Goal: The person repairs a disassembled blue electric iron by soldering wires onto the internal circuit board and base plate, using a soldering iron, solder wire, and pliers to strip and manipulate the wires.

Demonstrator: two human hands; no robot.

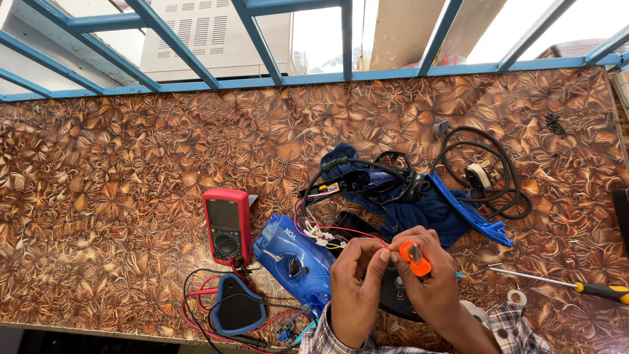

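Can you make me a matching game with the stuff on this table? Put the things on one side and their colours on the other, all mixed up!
Things:
1. multimeter
2. small tool pinched in the right hand
3. coiled cable
4. screwdriver handle

Colours:
A. black
B. yellow and black
C. red
D. orange

Right pairs: 1-C, 2-D, 3-A, 4-B
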